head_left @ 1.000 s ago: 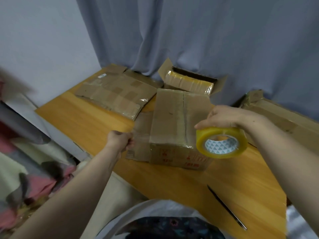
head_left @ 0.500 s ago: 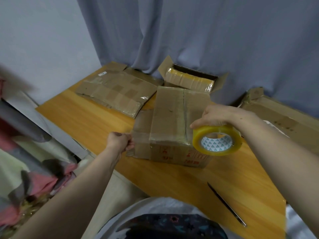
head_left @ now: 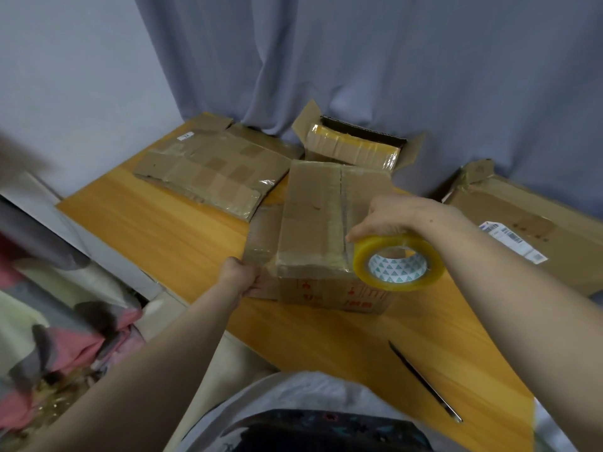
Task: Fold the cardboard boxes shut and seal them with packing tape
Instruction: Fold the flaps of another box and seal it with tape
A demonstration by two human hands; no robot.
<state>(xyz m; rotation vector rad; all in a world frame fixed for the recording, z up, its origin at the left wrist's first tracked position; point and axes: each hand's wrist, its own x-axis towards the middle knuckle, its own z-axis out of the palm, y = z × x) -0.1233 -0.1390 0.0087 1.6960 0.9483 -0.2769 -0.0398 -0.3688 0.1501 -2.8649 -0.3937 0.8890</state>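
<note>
Tape roll [head_left: 398, 263], glossy yellow, sits in right grip [head_left: 401, 216]; left grip [head_left: 239, 275] pinches creased flap [head_left: 261, 236] of cardboard box [head_left: 313, 216].

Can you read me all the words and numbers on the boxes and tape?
Nothing reads clearly.
The red print on the middle box: blurred.
The white shipping label on the right box: too small.
The white sticker on the flat cardboard: too small.
The tape roll: only triangles, no words.

Matt brown cardboard box [head_left: 321, 220] carries glossy clear tape strips. The tape roll [head_left: 398, 263] is shiny yellowish plastic. The counter [head_left: 169, 230] is smooth, varnished orange wood.
</note>
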